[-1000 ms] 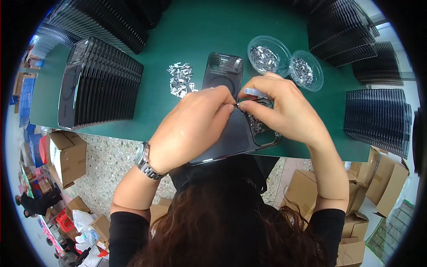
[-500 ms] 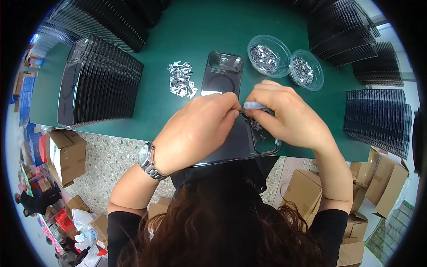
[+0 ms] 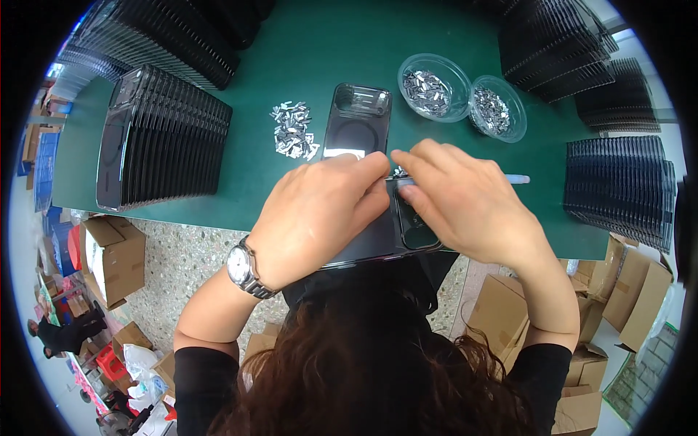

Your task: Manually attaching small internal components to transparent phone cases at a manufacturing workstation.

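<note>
A dark translucent phone case [image 3: 418, 227] with a clear camera cutout frame is tilted at the near table edge, partly under both hands. My left hand [image 3: 313, 207] is closed on it, thumb and forefinger pinched at its upper edge. My right hand [image 3: 465, 198] grips a slim pen-like stick; its pale bluish end [image 3: 518, 179] pokes out on the right. The right fingertips are at the case's edge, close to the left ones. Small silvery bits [image 3: 399, 172] show between the hands. Just beyond lies a second phone case [image 3: 355, 131], flat on the table.
Loose silver metal pieces [image 3: 293, 132] lie left of the flat case. Two clear plastic bowls [image 3: 459, 91] of similar pieces stand at the right. Stacked cases [image 3: 171, 145] rise on the left, more stacks [image 3: 618, 185] on the right. Cardboard boxes [image 3: 116, 258] sit on the floor.
The pen-like stick has swung within my right hand; its pale end now points right, past the knuckles. The right fingers have straightened toward the left hand. The left hand has barely moved.
</note>
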### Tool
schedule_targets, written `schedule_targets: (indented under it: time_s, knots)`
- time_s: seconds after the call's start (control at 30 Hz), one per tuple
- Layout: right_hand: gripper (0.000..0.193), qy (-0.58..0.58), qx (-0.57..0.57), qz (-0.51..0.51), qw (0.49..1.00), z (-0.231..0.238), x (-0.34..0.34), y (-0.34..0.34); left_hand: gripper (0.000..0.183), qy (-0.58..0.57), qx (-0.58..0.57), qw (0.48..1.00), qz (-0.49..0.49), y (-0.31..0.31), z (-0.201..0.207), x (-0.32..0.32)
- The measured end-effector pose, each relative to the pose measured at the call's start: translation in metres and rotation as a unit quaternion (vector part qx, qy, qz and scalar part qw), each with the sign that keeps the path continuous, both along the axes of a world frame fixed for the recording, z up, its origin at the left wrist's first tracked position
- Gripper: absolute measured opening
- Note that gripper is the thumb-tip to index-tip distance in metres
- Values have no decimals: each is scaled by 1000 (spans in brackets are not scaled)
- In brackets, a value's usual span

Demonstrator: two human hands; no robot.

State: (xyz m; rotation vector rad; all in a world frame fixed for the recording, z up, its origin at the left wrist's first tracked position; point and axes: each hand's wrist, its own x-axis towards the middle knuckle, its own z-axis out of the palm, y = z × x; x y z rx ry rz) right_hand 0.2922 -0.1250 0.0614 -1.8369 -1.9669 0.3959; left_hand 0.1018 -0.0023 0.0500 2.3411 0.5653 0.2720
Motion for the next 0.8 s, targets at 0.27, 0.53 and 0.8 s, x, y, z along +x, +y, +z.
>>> schedule_targets:
  time_s: [0.27,0.53,0.8]
  knots:
    - [14,-88,50,-14,995,-7,-12,2,11,21,89,996,5,-7,10,5]
    - [34,-99,317,13,943,-4,-1,6,26,-48,-4,998,-39,3,71,-26]
    - [41,-90,427,2,900,-9,5,15,67,75,-408,909,-32,31,64,-40]
